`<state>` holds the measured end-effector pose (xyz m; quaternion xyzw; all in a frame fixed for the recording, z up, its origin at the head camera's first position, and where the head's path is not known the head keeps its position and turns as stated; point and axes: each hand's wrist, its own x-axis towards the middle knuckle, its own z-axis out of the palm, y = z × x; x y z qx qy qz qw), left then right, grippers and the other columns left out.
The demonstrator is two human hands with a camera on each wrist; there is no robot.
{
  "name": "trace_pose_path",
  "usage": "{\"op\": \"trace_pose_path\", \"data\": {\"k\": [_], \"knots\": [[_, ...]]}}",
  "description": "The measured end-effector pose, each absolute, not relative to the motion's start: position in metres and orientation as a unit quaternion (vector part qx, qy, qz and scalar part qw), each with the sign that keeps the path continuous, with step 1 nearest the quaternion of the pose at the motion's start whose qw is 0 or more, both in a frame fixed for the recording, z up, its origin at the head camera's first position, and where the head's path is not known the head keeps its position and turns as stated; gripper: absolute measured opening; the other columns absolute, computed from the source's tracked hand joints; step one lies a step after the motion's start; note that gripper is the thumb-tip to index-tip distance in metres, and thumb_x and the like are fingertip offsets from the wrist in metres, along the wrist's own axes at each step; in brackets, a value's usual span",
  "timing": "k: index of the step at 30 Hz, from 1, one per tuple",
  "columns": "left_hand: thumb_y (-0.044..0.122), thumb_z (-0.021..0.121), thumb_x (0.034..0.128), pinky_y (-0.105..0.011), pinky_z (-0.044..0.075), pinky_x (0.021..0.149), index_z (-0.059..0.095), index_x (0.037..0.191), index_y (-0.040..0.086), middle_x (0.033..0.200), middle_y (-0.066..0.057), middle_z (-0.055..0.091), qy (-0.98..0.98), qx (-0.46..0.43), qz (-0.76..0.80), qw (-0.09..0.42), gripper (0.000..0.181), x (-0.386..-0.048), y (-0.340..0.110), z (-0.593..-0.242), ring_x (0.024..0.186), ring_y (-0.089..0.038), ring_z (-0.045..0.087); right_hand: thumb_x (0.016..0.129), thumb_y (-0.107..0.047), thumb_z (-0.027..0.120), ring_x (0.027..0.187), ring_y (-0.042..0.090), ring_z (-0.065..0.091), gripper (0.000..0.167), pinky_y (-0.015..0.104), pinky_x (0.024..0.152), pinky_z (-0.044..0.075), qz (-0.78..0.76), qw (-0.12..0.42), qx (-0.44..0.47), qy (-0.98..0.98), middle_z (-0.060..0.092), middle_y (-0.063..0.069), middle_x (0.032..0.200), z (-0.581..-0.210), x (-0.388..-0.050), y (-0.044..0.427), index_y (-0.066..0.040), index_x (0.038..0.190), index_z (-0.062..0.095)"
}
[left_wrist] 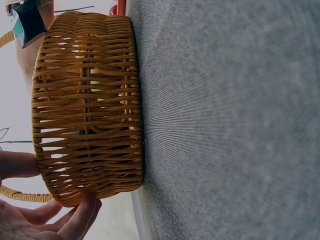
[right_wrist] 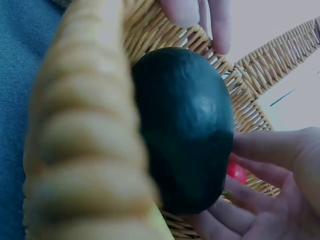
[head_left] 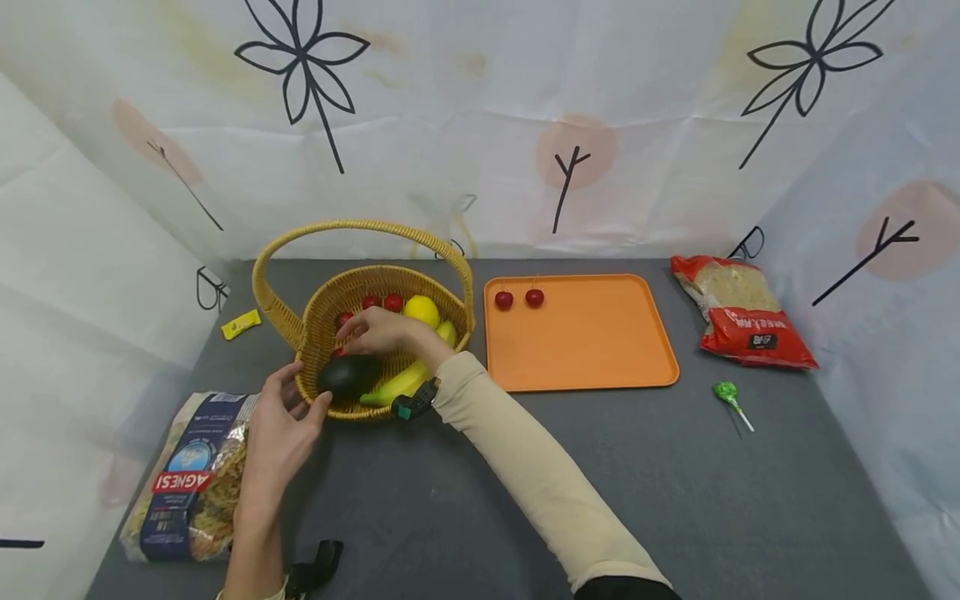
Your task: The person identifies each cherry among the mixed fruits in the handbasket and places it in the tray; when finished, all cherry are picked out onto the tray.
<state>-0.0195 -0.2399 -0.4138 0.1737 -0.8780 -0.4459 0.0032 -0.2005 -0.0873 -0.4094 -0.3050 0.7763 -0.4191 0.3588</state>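
A yellow wicker basket with a tall handle stands at the left of the table. My left hand holds its near left side, fingers and thumb spread along the wall and rim. Inside lie a dark green avocado, bananas, a yellow lemon and several red cherries. My right hand reaches in over the fruit, its fingers loosely bent beside the avocado. In the right wrist view a red cherry shows behind those fingers; no grip on it is visible.
Right of the basket lies an orange tray with two cherries on it. A red food bag and a green lollipop lie farther right. At the left are an AGNESI pasta bag and a small yellow packet.
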Motion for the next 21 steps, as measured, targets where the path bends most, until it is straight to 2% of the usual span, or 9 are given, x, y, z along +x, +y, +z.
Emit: {"op": "trace_pose_path", "data": {"k": [5,11,18,21], "knots": [[0.018,0.07,0.1054,-0.067,0.049,0.12,0.029,0.169,0.002,0.17,-0.032,0.035,-0.877,0.173,-0.448,0.003,0.077,-0.0192,-0.2402,-0.4147,0.153,-0.056,0.046,0.11,-0.011,0.06,0.108,0.015,0.06,0.039,0.018,0.088,0.053,-0.447,0.382,-0.312,0.746,0.065,0.015,0.149,-0.4127,-0.197,-0.0917,-0.003,0.148,0.065],[0.017,0.069,0.1054,-0.067,0.049,0.12,0.029,0.168,0.001,0.169,-0.033,0.036,-0.877,0.169,-0.45,0.006,0.076,-0.019,-0.2395,-0.4135,0.153,-0.055,0.046,0.11,-0.003,0.054,0.09,0.016,0.052,0.04,0.022,0.077,0.047,-0.477,0.409,-0.29,0.722,0.065,0.02,0.141,-0.4126,-0.1952,-0.0967,0.001,0.15,0.062],[0.016,0.07,0.105,-0.067,0.048,0.12,0.03,0.168,0.001,0.169,-0.033,0.036,-0.875,0.17,-0.453,0.01,0.076,-0.0189,-0.2388,-0.4133,0.152,-0.056,0.046,0.106,-0.004,0.065,0.105,0.012,0.066,0.039,0.017,0.083,0.056,-0.495,0.375,-0.266,0.737,0.068,0.02,0.146,-0.4121,-0.1939,-0.0963,0.0,0.145,0.067],[0.017,0.07,0.1049,-0.067,0.048,0.12,0.03,0.168,0.001,0.17,-0.032,0.036,-0.876,0.172,-0.451,0.011,0.076,-0.0183,-0.2394,-0.4135,0.152,-0.056,0.046,0.102,-0.005,0.072,0.104,0.018,0.071,0.039,0.021,0.086,0.062,-0.509,0.35,-0.255,0.743,0.072,0.02,0.138,-0.4113,-0.1945,-0.0937,0.0,0.141,0.07]]}}
